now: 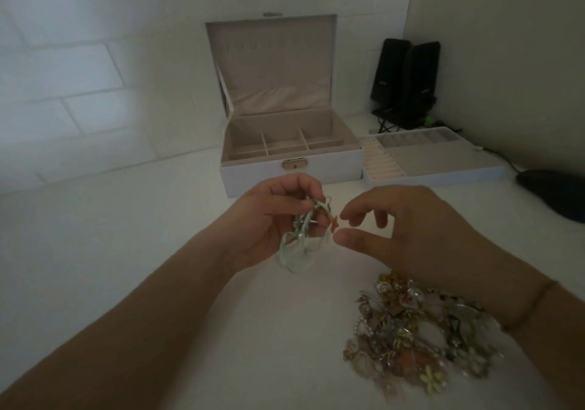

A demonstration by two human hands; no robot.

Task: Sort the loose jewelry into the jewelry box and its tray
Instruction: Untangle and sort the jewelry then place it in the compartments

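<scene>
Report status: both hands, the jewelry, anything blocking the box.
Left hand grips pale green jewelry; right hand open beside it. Jewelry box open, tray beside it. Loose pile unsorted. Path clear.

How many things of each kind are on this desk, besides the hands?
Jewelry box: 1
Tray: 1
Speakers: 2
Mouse: 1
Jewelry pile: 1, pieces too tangled to count
Green piece in the left hand: 1
Total: 7

On our white desk we see the open box at the back, tray touching its right side, speakers in the far right corner, jewelry pile near the front.
</scene>
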